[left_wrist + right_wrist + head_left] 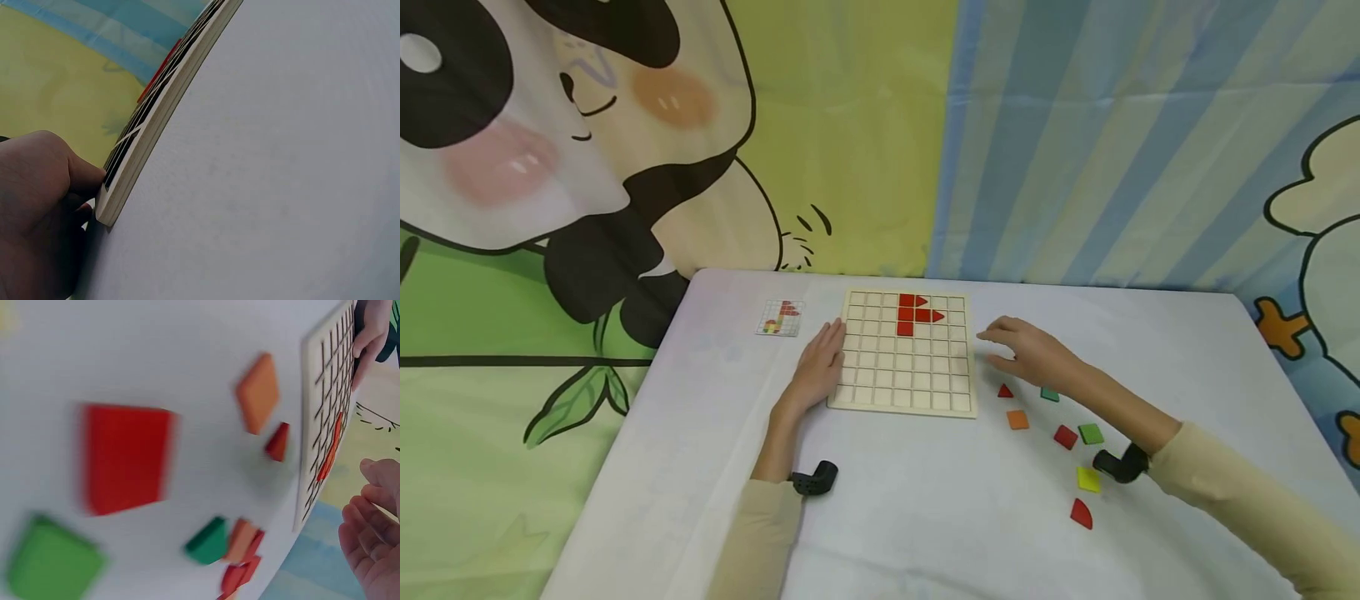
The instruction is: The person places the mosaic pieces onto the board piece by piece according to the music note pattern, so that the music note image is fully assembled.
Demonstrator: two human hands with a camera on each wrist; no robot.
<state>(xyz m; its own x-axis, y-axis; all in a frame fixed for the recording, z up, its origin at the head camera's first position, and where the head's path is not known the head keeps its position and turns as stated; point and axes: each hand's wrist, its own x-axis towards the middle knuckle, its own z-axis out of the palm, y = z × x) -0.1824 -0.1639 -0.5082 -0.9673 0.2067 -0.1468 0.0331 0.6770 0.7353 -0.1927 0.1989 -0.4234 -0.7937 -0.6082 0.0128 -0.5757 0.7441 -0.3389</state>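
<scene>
A grid board (904, 367) with red pieces (906, 315) lies on a white surface (910, 492), a pattern card (780, 317) to its left. The left hand (820, 365) touches its left edge, fingers extended; the right hand (1037, 352) hovers opposite, empty, fingers relaxed. Between, from above, the right forearm (1123, 408) hides a red-and-orange cluster (240, 542); nearer loose pieces (128, 459) blur.

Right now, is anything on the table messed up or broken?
Nothing looks broken or spilled. The flat red tiles line up with the pale wooden board's squares. Only the orange square tile and red quarter-circle tile look scattered, turned different ways beside it.
</scene>
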